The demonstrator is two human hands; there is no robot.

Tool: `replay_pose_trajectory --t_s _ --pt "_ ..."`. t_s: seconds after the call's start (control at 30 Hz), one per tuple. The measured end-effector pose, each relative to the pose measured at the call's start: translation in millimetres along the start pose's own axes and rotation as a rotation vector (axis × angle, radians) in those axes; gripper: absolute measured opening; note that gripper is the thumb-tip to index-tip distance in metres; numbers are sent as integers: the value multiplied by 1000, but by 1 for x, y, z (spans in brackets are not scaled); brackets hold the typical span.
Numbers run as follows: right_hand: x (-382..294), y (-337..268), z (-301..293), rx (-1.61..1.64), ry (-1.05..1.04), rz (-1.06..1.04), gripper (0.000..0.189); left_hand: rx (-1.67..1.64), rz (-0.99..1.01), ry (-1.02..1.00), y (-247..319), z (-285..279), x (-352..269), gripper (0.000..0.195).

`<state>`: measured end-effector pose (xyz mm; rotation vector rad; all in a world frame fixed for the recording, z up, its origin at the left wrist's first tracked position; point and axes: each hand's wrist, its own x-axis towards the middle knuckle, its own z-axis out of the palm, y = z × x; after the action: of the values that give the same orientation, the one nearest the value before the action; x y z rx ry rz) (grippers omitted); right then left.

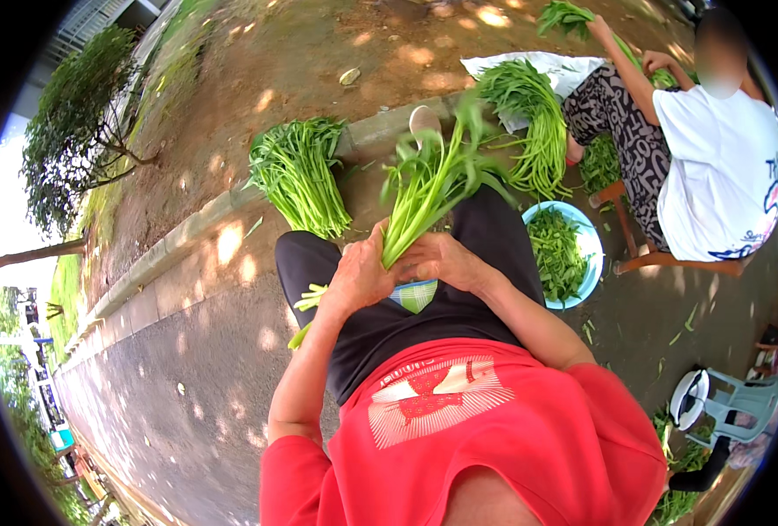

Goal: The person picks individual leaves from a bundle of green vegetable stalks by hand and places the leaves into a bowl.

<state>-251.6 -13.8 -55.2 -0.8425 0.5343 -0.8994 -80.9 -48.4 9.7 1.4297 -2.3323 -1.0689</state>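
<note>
My left hand [364, 273] is closed around the lower stems of a bunch of leafy green vegetable stalks [421, 197] above my lap; its leafy tops are blurred. My right hand [443, 260] lies against the stem ends, its fingers curled; whether it grips them cannot be told. Cut stems [311, 297] show beside my left forearm, over my thigh. A large pile of the same greens [300, 177] lies beyond my left knee. To the right, a light blue basin [597, 246] holds loose leaves. Another heap of long stalks [537, 131] lies beyond it, partly on a white sheet.
On the right a person in a white T-shirt [717, 171] sits on a wooden chair [678, 263], holding greens. A concrete curb [185, 233] runs past the piles. A pale green plastic chair [744, 407] stands at the lower right, near more greens. Loose leaves lie on the pavement.
</note>
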Motion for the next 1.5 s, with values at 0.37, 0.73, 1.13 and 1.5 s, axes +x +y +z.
replay_pose_trajectory --t_s 0.37,0.73,1.13,1.5 --pt "36 15 -3 747 237 -211 49 -299 -153 -232 -6 10 -36 54" --pt "80 -10 -22 586 334 -157 34 -737 -214 -436 -28 6 -32 40" --pt "50 23 -70 157 801 218 40 -772 -242 -83 -33 2 -4 24" --pt "36 -25 21 -791 380 -236 19 -451 -173 209 -61 60 19 36"
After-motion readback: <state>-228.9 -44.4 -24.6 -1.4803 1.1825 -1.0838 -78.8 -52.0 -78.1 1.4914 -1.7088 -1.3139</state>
